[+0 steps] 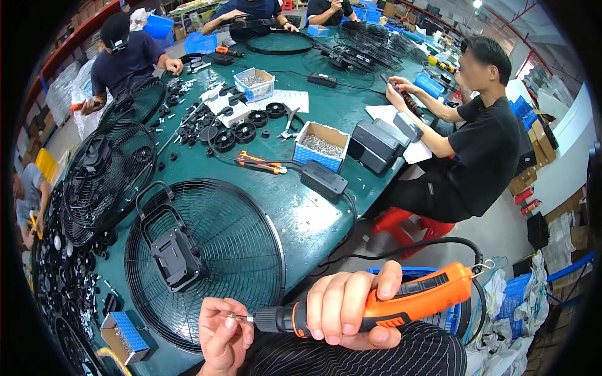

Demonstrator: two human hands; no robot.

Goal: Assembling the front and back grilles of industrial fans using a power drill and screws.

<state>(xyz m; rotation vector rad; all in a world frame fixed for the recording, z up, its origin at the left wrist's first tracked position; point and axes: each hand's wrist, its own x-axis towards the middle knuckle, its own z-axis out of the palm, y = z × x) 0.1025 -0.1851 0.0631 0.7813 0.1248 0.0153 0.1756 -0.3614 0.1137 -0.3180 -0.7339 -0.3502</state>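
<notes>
My right hand (pixel 345 307) is wrapped round an orange and black electric screwdriver (pixel 429 296), which lies almost level with its bit pointing left. At the bit's tip, the fingertips of my left hand (pixel 219 343) pinch a tiny metal piece that looks like a screw; the fingers partly hide it. Just beyond both hands, a round black fan cage (pixel 241 235) lies flat on the green table (pixel 307 222). A black motor housing (pixel 175 258) with a looped handle (pixel 143 207) sits on the cage. Neither hand touches the fan.
A small box of screws (pixel 125 341) stands left of my left hand. Farther back are a bigger screw box (pixel 321 145), a black power adapter (pixel 323 180), orange-handled pliers (pixel 260 164) and black wheels (pixel 244 131). A co-worker (pixel 483 144) sits at the right. The screwdriver's cord (pixel 407 250) loops behind.
</notes>
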